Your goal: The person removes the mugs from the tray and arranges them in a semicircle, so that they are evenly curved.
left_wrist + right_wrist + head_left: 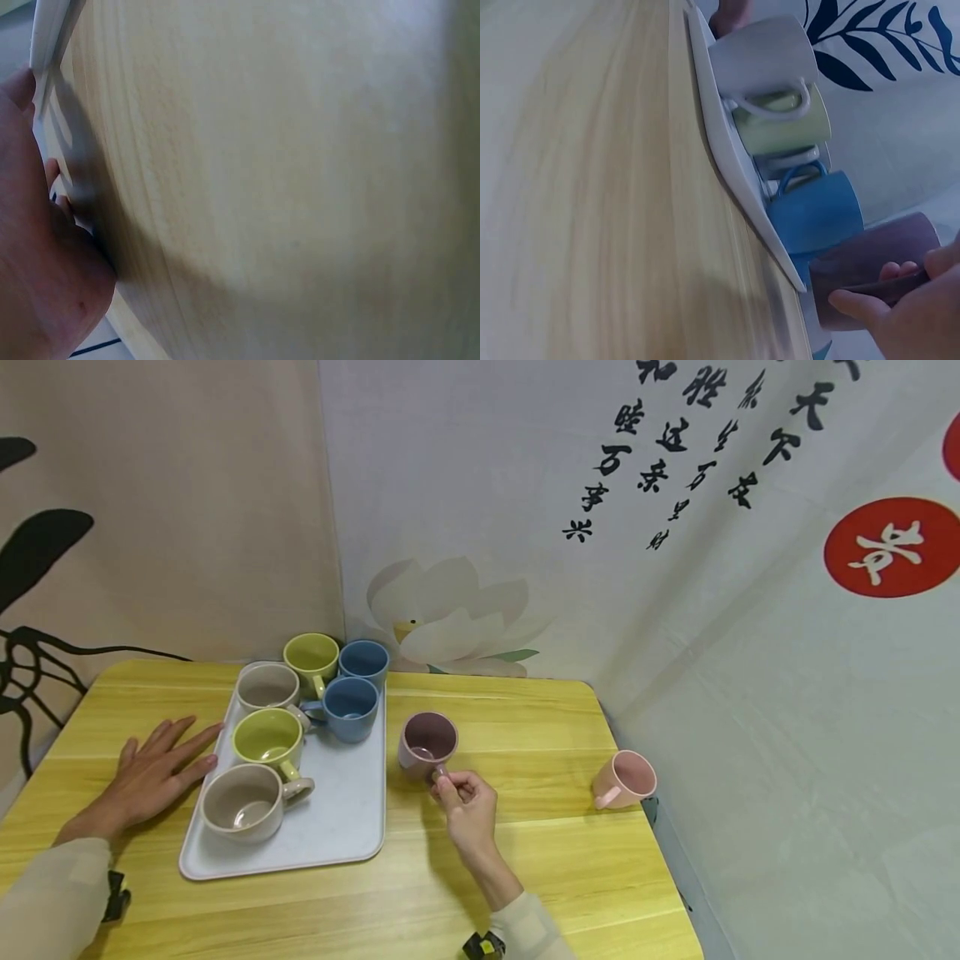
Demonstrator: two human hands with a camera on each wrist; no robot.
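My right hand (471, 814) pinches the handle of a purple mug (426, 742) just right of the white tray (345, 814). The right wrist view shows fingers and thumb around that handle; whether the mug's base touches the table is hard to tell. My left hand (153, 777) lies spread on the table, its fingertips at the tray's left rim. On the tray stand two beige mugs (243, 802), two yellow-green mugs (267, 739) and two blue mugs (350, 708), all upright. The left wrist view shows mostly bare wood beside the left hand (45, 247).
A pink mug (625, 779) stands near the right edge of the wooden table (540, 860). Behind the table hangs a pale curtain (465, 485) with dark characters and a printed flower. Wood surface lies between the tray and the pink mug.
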